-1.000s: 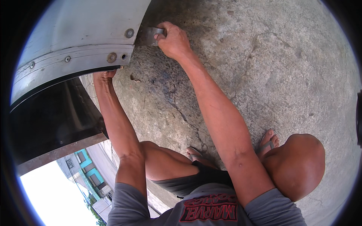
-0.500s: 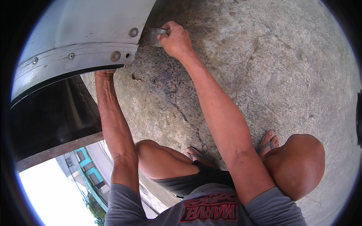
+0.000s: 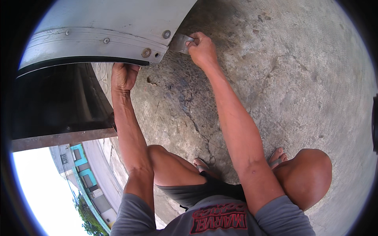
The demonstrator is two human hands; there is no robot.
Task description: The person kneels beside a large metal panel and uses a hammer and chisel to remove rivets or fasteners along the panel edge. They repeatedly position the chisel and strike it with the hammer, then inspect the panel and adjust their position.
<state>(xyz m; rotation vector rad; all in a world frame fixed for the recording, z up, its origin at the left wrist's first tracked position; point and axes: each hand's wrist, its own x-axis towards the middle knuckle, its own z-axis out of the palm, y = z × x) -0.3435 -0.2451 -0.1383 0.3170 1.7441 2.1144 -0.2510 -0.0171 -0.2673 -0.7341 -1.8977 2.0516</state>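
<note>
A grey vehicle body panel (image 3: 114,23) with a riveted metal trim strip (image 3: 94,45) fills the upper left. My left hand (image 3: 124,76) grips the underside of the panel's lower edge, fingers curled up behind it. My right hand (image 3: 201,49) is closed on a small flat grey metal piece (image 3: 179,42), pressed against the panel's right corner near two round bolts (image 3: 146,52). I am squatting, with both knees in view below.
Cracked grey concrete floor (image 3: 283,78) spreads to the right and under my feet. A dark wheel-arch opening (image 3: 55,102) lies below the panel, with a rusty bar (image 3: 63,138) at its lower edge. Bright daylight and distant buildings show at lower left.
My right hand and the metal piece have stayed at the panel's corner. The left hand has shifted slightly along the panel's lower edge.
</note>
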